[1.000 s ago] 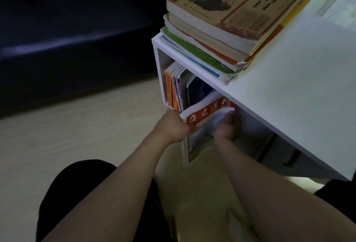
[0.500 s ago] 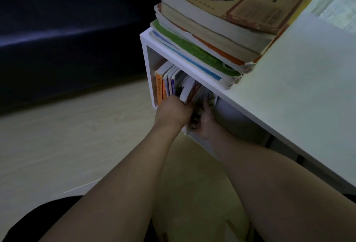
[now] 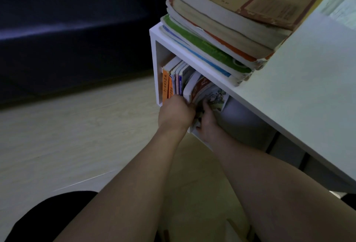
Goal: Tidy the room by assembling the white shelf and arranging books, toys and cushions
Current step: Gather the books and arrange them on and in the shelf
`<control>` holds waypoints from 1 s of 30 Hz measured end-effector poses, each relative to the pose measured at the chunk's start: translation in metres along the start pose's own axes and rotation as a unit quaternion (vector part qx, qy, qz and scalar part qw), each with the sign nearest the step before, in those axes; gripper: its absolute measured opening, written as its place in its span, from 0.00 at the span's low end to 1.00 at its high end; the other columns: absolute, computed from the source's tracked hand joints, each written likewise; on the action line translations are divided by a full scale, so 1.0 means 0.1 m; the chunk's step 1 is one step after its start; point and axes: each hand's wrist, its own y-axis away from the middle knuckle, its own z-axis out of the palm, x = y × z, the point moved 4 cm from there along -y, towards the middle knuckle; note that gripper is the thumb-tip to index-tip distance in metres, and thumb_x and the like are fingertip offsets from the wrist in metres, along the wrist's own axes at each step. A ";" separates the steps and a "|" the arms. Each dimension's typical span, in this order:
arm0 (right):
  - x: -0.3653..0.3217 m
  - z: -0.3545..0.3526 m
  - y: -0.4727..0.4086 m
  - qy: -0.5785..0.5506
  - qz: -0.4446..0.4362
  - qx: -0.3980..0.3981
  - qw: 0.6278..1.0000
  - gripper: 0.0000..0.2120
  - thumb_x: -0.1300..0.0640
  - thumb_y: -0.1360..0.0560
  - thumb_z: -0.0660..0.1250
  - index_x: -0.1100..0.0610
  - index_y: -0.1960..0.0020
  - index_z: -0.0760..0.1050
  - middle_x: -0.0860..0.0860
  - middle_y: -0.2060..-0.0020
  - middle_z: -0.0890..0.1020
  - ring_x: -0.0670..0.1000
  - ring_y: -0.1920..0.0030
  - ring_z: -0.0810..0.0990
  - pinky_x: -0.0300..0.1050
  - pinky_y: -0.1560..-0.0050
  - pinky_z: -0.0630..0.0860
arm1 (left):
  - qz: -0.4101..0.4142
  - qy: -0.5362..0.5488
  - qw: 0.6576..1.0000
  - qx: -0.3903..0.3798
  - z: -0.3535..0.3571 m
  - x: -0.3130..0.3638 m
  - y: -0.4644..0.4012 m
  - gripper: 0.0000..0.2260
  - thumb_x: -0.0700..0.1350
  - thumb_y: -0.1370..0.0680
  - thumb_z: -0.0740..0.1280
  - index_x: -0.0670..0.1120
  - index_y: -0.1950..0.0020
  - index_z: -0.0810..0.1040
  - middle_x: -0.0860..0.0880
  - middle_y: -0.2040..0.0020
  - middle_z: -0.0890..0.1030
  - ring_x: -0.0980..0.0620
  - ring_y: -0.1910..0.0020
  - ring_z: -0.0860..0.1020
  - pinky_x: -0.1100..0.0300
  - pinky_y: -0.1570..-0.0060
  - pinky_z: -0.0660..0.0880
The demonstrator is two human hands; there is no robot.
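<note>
**Shelf built, books going in**

Head view: the white shelf stands assembled on the pale wood-grain floor, smooth matte boards with square edges. In its left-end compartment a row of thin paperbacks stands upright against the side wall, with orange and blue spines. My left hand is curled against the bottoms of those spines. My right hand has its fingers closed on the lower edge of a soft illustrated book, which leans at the right end of the row, its glossy cover bowing. On the shelf's top board, at the left corner, lies a flat stack of books with worn, yellowed page edges and a thick tan volume on top. I judge the assembly finished and the books partly shelved; that stack remains, and no toys or cushions show here.
</note>
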 end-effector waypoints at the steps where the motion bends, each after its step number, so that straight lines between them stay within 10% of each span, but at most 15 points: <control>1: -0.02 0.01 0.03 -0.004 0.002 0.004 1.000 0.27 0.42 0.19 0.52 0.55 0.24 0.60 0.55 0.29 0.68 0.57 0.33 0.70 0.42 0.57 0.71 | 0.005 -0.005 1.000 0.001 -0.01 0.00 0.01 0.12 0.50 0.24 0.64 0.44 0.48 0.82 0.44 0.57 0.83 0.45 0.56 0.81 0.55 0.57 0.79; 6: -0.10 -0.03 0.10 0.009 -0.015 0.035 0.999 0.24 0.45 0.18 0.52 0.54 0.25 0.60 0.56 0.29 0.68 0.57 0.30 0.66 0.45 0.50 0.67 | 0.016 -0.033 0.999 0.016 -0.05 0.04 0.05 0.12 0.50 0.23 0.65 0.44 0.49 0.82 0.44 0.56 0.83 0.43 0.56 0.81 0.52 0.55 0.80; 11: -0.10 -0.01 0.19 0.016 -0.010 0.024 1.000 0.24 0.46 0.18 0.51 0.55 0.25 0.58 0.55 0.29 0.68 0.57 0.29 0.66 0.40 0.64 0.69 | 0.005 -0.048 0.999 0.006 -0.01 0.01 0.07 0.12 0.50 0.24 0.65 0.43 0.48 0.82 0.43 0.55 0.82 0.43 0.56 0.81 0.54 0.59 0.79; 17: -0.12 -0.06 0.43 0.095 -0.024 0.076 0.992 0.24 0.49 0.18 0.55 0.61 0.28 0.64 0.53 0.31 0.71 0.57 0.30 0.67 0.46 0.37 0.66 | -0.023 -0.055 0.998 -0.022 -0.08 -0.02 0.27 0.14 0.52 0.25 0.67 0.44 0.45 0.81 0.44 0.50 0.82 0.44 0.54 0.81 0.55 0.58 0.78; 23: -0.33 -0.06 1.13 0.379 -0.092 0.024 0.920 0.21 0.54 0.17 0.52 0.67 0.31 0.67 0.63 0.33 0.71 0.61 0.32 0.69 0.50 0.35 0.67 | -0.016 -0.031 0.999 0.041 -0.70 0.03 0.70 0.10 0.47 0.21 0.60 0.44 0.50 0.79 0.42 0.54 0.81 0.44 0.58 0.78 0.58 0.63 0.70; 30: -0.84 0.09 2.01 0.465 -0.115 -0.056 0.876 0.12 0.55 0.20 0.58 0.61 0.45 0.76 0.59 0.47 0.79 0.59 0.47 0.78 0.51 0.45 0.75 | 0.095 -0.004 0.986 0.135 -1.39 0.63 1.14 0.11 0.46 0.17 0.58 0.46 0.38 0.76 0.54 0.54 0.74 0.57 0.58 0.72 0.60 0.59 0.69</control>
